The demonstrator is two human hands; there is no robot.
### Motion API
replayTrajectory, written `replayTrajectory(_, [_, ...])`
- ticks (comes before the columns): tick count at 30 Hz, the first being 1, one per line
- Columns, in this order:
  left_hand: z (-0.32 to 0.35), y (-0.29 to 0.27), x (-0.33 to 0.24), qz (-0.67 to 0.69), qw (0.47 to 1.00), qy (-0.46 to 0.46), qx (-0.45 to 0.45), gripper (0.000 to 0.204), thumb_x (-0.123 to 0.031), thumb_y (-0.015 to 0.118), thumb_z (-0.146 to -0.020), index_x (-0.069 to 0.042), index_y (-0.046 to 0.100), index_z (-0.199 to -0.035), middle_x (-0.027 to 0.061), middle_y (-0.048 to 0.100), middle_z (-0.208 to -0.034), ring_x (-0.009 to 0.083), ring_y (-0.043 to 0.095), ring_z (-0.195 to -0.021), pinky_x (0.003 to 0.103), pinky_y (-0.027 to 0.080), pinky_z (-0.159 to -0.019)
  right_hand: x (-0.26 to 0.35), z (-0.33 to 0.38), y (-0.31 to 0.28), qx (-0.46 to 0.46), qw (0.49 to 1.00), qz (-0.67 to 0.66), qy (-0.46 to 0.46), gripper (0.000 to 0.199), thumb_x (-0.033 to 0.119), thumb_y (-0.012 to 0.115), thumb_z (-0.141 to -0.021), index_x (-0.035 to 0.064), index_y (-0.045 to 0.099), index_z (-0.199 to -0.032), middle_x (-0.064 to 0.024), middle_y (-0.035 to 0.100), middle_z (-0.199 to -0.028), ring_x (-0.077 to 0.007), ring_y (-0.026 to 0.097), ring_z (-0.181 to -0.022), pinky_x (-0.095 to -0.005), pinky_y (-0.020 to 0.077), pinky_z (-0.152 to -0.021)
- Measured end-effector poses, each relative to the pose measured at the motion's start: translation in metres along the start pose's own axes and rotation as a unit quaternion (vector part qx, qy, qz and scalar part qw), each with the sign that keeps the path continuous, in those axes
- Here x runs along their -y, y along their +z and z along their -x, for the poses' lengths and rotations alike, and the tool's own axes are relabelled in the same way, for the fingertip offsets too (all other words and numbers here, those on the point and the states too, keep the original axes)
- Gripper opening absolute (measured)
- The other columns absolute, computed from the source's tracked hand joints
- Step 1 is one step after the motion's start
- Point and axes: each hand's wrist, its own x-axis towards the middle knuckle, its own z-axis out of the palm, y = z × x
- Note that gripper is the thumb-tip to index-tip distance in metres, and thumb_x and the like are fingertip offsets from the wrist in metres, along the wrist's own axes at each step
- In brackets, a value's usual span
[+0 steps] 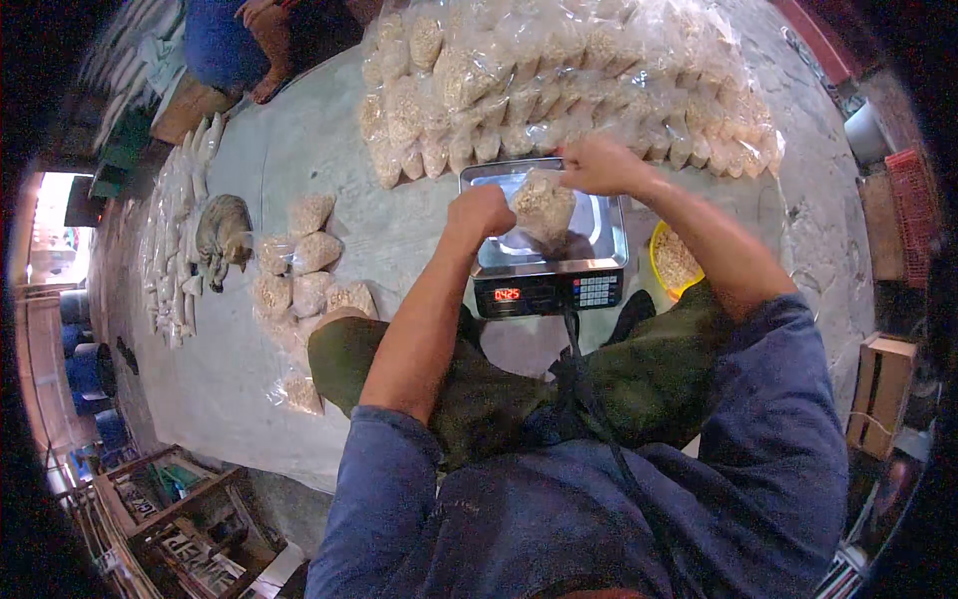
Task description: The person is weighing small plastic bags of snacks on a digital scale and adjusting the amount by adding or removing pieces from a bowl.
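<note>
A clear plastic bag [546,207] of pale, crumbly pieces is held over the metal pan of a digital scale [604,240]; whether its bottom touches the pan I cannot tell. My left hand [482,213] is closed at the bag's left side, its fingertips partly hidden. At the upper right of the bag, my right hand [602,168] grips the plastic with bent fingers. Red digits glow on the scale's front panel, beside a keypad [597,291]. Near my right knee sits a yellow bowl [659,262] of the same pale pieces.
Rows of filled clear bags [559,85] stand beyond the scale. A smaller group of filled bags [316,252] lies to my left. Farther left a tabby cat [224,235] rests beside long rows of bags [175,245]. Another person's foot [269,88] shows at the far left.
</note>
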Motion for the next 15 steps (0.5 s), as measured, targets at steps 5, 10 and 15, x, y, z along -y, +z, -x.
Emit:
replayTrajectory(5, [-0.007,-0.003,-0.021,0.018,0.988,0.061,-0.138,0.038,-0.038,0.061,-0.085,-0.002,0.07,-0.095,0.0238,0.068,-0.099,0.0412,0.066,-0.092,0.05,0.053,-0.079,0.015,0.011,0.017,0.025,0.987,-0.057,-0.151,0.033,0.032,0.069,-0.076,0.0088,0.069,-0.099,-0.0158,0.07,-0.099,-0.0361,0.067,-0.09,-0.0477,0.0542,-0.078])
replayTrajectory(10, [-0.019,0.002,-0.014,0.08,0.978,0.039,-0.188,0.044,-0.041,0.058,-0.089,0.0,0.071,-0.086,0.0259,0.068,-0.087,0.0414,0.067,-0.087,0.049,0.054,-0.078,0.042,0.025,0.014,0.086,0.991,0.049,-0.094,0.042,0.023,0.067,-0.077,0.0141,0.058,-0.116,-0.0178,0.069,-0.095,-0.0374,0.067,-0.087,-0.0487,0.0533,-0.074])
replayTrajectory(15, [-0.028,-0.008,-0.026,0.082,0.971,0.054,-0.217,0.044,-0.042,0.06,-0.088,0.0,0.071,-0.084,0.0249,0.068,-0.085,0.0424,0.067,-0.083,0.049,0.053,-0.076,0.028,0.023,0.03,-0.025,0.994,-0.003,-0.102,0.039,0.018,0.065,-0.077,0.013,0.057,-0.115,-0.0202,0.068,-0.086,-0.0401,0.066,-0.079,-0.0517,0.0518,-0.069])
